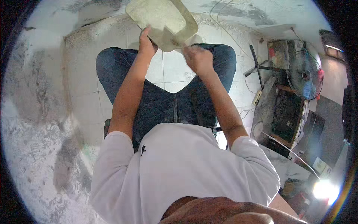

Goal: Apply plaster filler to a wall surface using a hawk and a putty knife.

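Note:
A pale yellow-green shallow tray (pixel 156 16), rectangular with rounded corners, is held out beyond my knees at the top of the view. My left hand (pixel 147 43) grips its near left edge, the thumb over the rim and the other fingers hidden underneath. At the near right corner my right hand (pixel 199 59) is closed, its fingertips slightly blurred. Something small and brownish shows by those fingertips, too unclear to name. A shadow falls across the inside of the tray.
I sit with knees apart above a white tiled floor (pixel 84 104). Stained walls rise at the left and far side. On the right are a standing fan (pixel 305 74), a power strip (pixel 257 98), loose cables, a dark open-fronted cabinet (pixel 285 115) and a bright lamp (pixel 326 190).

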Available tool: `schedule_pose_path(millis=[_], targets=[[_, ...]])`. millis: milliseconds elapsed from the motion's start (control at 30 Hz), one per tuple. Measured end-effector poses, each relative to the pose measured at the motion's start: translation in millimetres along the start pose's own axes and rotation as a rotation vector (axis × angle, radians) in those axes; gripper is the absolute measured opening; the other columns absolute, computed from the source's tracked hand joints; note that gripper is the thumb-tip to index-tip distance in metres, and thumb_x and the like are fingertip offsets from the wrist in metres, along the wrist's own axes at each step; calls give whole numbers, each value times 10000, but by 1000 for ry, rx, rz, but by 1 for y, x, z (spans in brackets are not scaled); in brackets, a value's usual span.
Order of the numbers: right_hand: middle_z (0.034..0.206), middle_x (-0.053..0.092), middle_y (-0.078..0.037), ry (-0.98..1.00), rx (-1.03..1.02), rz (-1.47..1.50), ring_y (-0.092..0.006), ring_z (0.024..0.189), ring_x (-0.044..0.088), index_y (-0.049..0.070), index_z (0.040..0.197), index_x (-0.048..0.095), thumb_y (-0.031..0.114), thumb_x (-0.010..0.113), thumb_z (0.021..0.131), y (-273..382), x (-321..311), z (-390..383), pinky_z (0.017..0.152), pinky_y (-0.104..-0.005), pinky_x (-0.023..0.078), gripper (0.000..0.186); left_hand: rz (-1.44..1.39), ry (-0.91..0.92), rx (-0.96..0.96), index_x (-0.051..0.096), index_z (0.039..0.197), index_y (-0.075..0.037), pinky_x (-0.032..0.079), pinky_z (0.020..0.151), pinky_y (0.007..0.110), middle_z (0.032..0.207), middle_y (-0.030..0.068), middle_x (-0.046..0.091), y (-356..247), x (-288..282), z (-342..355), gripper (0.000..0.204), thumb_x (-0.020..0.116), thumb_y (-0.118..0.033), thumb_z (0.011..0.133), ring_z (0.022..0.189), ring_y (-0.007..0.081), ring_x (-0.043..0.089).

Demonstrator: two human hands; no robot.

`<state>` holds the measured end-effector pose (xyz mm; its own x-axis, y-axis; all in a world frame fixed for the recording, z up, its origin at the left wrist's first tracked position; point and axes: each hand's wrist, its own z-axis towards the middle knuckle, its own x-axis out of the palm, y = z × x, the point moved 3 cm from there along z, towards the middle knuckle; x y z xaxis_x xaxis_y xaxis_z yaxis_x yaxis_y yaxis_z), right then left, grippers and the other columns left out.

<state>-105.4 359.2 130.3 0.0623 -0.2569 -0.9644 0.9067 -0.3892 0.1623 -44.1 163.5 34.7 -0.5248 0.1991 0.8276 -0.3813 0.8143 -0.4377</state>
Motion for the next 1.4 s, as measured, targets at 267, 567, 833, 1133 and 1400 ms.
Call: schedule_pose_path(millis=[267,567,833,1133,1400], targets=[[748,668,-115,-43,203,-40,-321,639,647,197,995,721,318,614,857,-30,5,-1,571,-449,527,212,22,90,45,481,1291,-39,464,955,477,1226,161,563,2,-7,7,453,559,-248,896,1144,334,551],[705,666,-128,42,130,39,-318,627,658,150,992,720,295,662,832,-6,13,-4,545,-439,533,223,93,57,31,493,1248,-73,503,888,457,1124,132,594,7,-10,6,434,556,-338,911,1041,310,599],[722,667,-104,-60,45,-33,-292,616,650,134,821,703,287,649,838,-15,2,-5,549,-414,524,164,90,69,65,469,1288,-67,486,920,476,1165,138,572,8,-13,9,446,551,-314,925,1088,309,579],[741,665,-135,-94,134,152,-315,661,657,123,894,724,241,672,827,6,9,-8,574,-410,527,146,129,34,84,399,1367,-48,417,1013,489,1307,160,510,12,-8,0,563,523,-394,940,1193,337,508],[745,669,-104,115,56,11,-297,654,658,105,859,709,281,634,852,5,14,-7,556,-418,528,191,67,30,36,397,1351,-48,479,936,487,1270,154,523,10,-11,2,533,502,-392,958,1132,335,552]])
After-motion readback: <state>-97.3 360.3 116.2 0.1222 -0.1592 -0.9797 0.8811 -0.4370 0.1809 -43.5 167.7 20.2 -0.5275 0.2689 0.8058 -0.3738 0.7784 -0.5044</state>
